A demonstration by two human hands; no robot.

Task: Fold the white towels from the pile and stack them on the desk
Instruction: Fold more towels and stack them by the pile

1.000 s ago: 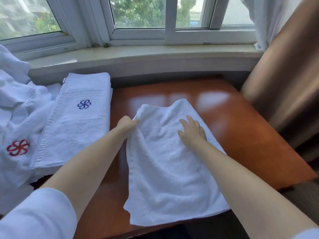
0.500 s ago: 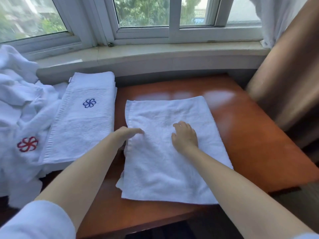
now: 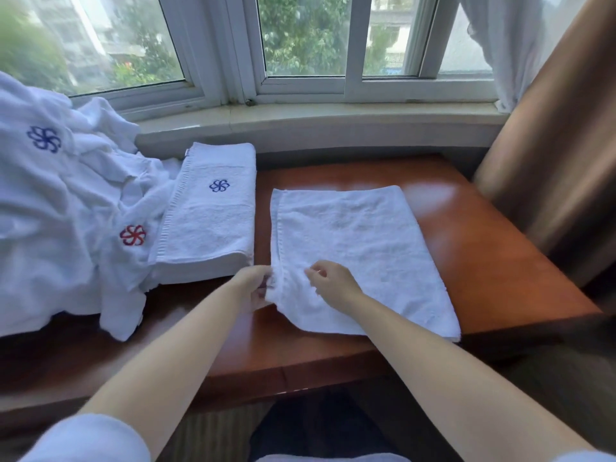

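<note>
Behind our reddish wooden desk there's a curved window sill and white-framed windows with trees outside, plus a brown curtain hanging by the desk's right edge.

Biggest thing we've got is the pile of loose white towels slumped over the desk's left edge, showing 2 flower logos, 1 blue and 1 red. Just beside it, toward the back left corner, sits the folded stack, neat and flat with a blue logo on top, its left side touching the pile.

Next is the plain towel we're working on, spread flat mid-desk, its near edge close to the desk's front edge and a strip of bare wood between it and the stack.

Our left hand is pinching that towel's near left corner, fingers curled around the bunched-up cloth. Our right hand rests on the same corner area right next to it, fingers bent with the tips on the fabric, but we can't tell if it's actually gripping anything.
</note>
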